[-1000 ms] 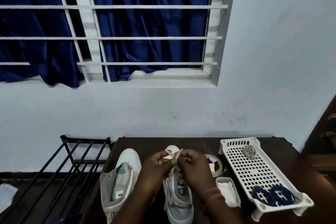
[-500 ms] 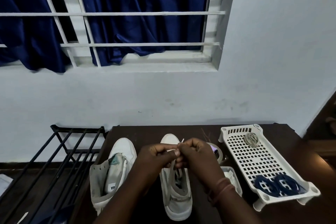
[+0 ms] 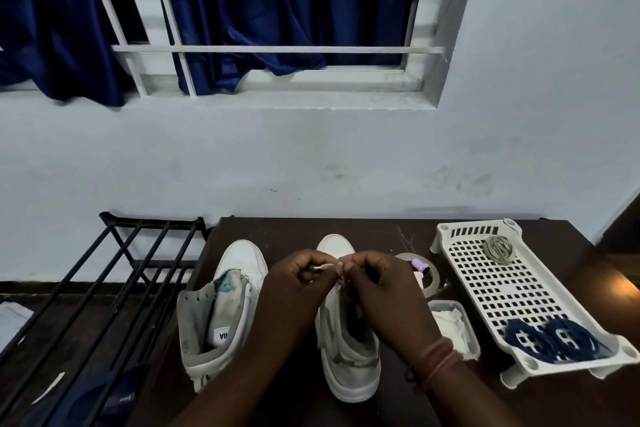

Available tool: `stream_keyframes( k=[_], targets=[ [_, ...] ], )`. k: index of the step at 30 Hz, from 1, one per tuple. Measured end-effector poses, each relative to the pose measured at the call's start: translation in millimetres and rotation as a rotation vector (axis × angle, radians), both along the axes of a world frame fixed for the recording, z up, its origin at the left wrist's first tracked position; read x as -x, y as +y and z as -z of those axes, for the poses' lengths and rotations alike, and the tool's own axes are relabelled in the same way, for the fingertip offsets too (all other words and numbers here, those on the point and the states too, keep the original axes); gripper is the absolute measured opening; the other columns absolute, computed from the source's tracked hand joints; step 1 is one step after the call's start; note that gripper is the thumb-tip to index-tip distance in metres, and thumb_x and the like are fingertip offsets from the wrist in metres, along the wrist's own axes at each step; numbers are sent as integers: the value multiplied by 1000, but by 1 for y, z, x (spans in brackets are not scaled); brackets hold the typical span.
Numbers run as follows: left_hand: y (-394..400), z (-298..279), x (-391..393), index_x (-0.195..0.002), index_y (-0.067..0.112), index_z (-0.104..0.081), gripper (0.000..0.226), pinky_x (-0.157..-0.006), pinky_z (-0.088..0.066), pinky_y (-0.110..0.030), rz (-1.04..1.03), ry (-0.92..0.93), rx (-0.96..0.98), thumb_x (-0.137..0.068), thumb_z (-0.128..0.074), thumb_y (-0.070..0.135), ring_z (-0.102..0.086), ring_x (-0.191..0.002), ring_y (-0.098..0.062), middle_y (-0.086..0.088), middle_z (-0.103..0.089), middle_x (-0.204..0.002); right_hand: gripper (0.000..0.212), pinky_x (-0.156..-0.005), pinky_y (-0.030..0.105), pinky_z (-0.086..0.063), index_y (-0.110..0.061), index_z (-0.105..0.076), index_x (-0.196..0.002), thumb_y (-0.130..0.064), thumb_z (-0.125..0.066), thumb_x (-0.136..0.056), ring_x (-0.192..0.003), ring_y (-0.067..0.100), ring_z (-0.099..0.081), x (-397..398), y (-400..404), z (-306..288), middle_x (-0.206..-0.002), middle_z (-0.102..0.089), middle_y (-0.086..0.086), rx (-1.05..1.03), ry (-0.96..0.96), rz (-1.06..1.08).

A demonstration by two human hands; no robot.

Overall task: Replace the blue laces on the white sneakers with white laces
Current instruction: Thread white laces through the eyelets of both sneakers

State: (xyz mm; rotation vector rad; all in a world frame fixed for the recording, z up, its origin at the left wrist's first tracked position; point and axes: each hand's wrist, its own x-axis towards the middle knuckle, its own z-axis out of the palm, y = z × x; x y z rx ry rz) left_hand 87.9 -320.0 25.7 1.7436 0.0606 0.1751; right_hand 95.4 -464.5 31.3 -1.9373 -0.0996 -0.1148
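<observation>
Above right sneaker [image 3: 346,350] on counter [image 3: 381,236]: left hand [image 3: 298,284] and right hand [image 3: 377,284] meet, both grips pinching white lace [image 3: 323,267] end. Left sneaker [image 3: 221,308] beside it, unlaced. Blue laces [image 3: 550,340] coiled in white tray [image 3: 457,274], right side, well apart from shoes.

Both hands [image 3: 346,282] pinch white lace [image 3: 325,266] above right sneaker [image 3: 348,354].
</observation>
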Motion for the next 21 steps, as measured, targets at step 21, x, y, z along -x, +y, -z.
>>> stream_keyframes(
  k=[21],
  targets=[
    [9,7,1,-103,6,-75,19,-73,-50,-35,47,359,485,-90,-72,20,-61,-85,-29,-31,-68,-95,30,-88,27,-47,-33,-68,-107,-12,-66,-85,-106,10,-54,-1,-8,9,-115,-50,-16,464,-481,-219]
  ],
)
